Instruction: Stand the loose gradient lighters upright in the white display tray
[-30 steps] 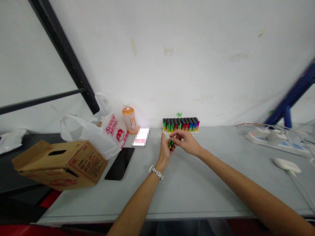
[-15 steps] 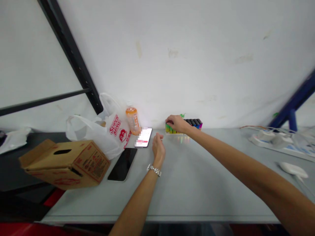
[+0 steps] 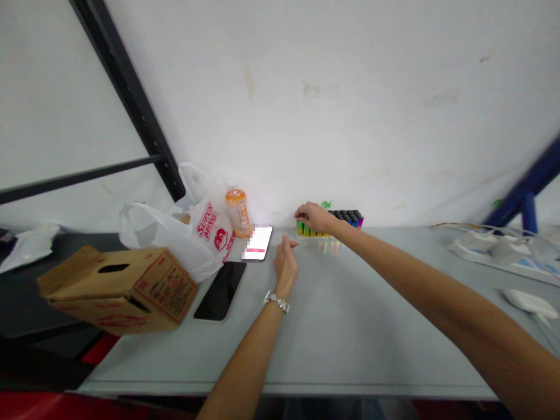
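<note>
My right hand (image 3: 317,217) reaches over a block of small upright battery-like cylinders (image 3: 350,216) with black tops, their sides running from yellow and green to blue and purple. They stand in a low clear tray (image 3: 312,237) against the wall. The bent fingertips are pinched at the left end of the block; whatever lies between them is hidden. Just left and in front of the tray, my left hand (image 3: 286,262) hovers above the table, fingers loosely stretched and thumb apart, holding nothing. A silver bracelet (image 3: 276,301) circles the left wrist.
Left of my hands lie a lit phone (image 3: 262,242) and a dark phone (image 3: 220,291). Behind are an orange drink bottle (image 3: 237,210) and a white plastic bag (image 3: 192,239); a cardboard box (image 3: 126,286) stands nearer. A power strip (image 3: 490,251) and white charger (image 3: 529,302) lie right.
The view has shifted slightly, moving everything a little in the picture. The right hand stays at the block's left end; the left hand keeps nearly the same pose, its thumb showing further out.
</note>
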`<act>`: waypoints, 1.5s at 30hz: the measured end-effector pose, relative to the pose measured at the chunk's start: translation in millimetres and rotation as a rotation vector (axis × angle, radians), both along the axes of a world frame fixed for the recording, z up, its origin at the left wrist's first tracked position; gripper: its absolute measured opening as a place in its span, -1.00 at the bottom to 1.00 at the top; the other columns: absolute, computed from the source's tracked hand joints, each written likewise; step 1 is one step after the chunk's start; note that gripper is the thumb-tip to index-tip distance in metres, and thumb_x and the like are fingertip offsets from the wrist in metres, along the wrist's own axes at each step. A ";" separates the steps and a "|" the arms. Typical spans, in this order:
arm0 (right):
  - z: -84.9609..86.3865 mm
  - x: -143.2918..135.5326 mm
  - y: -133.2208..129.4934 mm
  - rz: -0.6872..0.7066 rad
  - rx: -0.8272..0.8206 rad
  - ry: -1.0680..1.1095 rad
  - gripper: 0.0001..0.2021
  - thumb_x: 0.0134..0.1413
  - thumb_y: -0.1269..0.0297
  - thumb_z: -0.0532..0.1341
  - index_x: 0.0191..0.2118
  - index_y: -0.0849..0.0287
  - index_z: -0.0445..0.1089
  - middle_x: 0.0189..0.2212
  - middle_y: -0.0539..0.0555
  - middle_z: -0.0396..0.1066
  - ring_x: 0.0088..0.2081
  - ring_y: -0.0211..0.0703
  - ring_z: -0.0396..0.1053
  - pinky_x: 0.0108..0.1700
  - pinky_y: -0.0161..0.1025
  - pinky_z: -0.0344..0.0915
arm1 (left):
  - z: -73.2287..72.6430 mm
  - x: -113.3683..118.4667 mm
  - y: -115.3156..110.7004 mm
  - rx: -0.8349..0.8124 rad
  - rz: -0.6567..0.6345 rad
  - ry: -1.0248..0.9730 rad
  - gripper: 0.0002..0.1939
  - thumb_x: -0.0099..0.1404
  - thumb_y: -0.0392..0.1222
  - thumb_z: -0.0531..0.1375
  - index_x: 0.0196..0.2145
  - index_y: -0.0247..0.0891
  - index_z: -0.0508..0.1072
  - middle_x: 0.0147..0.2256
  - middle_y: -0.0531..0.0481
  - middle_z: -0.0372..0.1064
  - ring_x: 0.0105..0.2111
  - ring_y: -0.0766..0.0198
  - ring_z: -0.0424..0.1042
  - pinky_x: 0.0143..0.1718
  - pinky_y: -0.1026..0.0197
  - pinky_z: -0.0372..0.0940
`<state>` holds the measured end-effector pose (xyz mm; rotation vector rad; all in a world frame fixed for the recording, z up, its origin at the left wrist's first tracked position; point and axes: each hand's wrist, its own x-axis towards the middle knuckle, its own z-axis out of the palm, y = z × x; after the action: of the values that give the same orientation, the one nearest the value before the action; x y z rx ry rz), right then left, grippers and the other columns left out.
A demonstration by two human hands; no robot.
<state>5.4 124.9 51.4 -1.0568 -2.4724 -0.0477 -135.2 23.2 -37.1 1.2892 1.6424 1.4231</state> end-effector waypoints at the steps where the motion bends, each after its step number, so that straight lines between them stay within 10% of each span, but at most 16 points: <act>1: -0.3 0.1 1.0 -0.002 -0.001 0.005 -0.81 0.16 0.45 0.20 -0.18 0.24 0.56 -0.27 0.15 0.56 -0.19 -0.10 0.40 -0.07 -0.22 0.26 | 0.3 -0.1 -0.1 -0.009 -0.003 0.003 -0.31 0.40 0.25 -0.30 -0.37 -0.17 0.49 -0.19 -0.13 0.51 -0.11 0.03 0.46 0.04 -0.09 0.30; 20: -5.6 -4.3 -3.2 -0.075 -0.056 0.133 -0.81 0.15 0.45 0.23 -0.19 0.26 0.60 -0.31 0.14 0.58 -0.30 -0.15 0.43 -0.16 -0.28 0.28 | 8.3 1.7 -5.8 -0.065 -0.041 0.052 -0.24 0.38 0.28 -0.34 -0.38 -0.15 0.52 -0.17 -0.12 0.53 -0.06 -0.02 0.45 0.08 -0.12 0.26; 34: -22.2 3.4 -20.0 -0.214 0.092 0.058 -0.71 0.26 0.20 0.15 -0.05 0.11 0.57 -0.06 0.23 0.28 0.04 0.08 0.13 0.13 0.00 0.08 | 9.4 1.2 -4.9 -0.078 -0.055 0.101 -0.26 0.43 0.20 -0.37 -0.38 -0.16 0.50 -0.18 -0.13 0.52 -0.09 0.03 0.46 0.04 -0.08 0.29; 41: -30.8 17.7 -56.3 -0.354 0.083 0.132 -0.52 0.31 0.22 0.04 0.30 0.08 0.22 0.14 0.27 0.18 0.13 0.11 0.12 0.11 0.00 0.11 | 22.8 5.3 -24.3 0.132 -0.084 0.582 -0.73 0.35 -0.16 0.00 -0.11 -0.22 0.44 -0.06 -0.16 0.41 0.03 0.05 0.36 0.10 -0.04 0.25; 45: -39.2 51.9 -78.3 -0.436 0.135 0.146 -0.50 0.29 0.16 0.06 0.29 0.12 0.21 0.20 0.28 0.16 0.20 0.14 0.08 0.17 0.03 0.08 | 34.2 17.4 -25.0 0.249 -0.163 0.847 -0.53 0.26 -0.21 0.10 0.13 -0.28 0.32 0.16 -0.23 0.27 0.15 -0.03 0.25 0.15 -0.08 0.22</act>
<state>57.3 46.6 12.2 -1.4615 -2.0398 -0.2576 -117.8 -1.8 -2.9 2.3305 1.8161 1.0519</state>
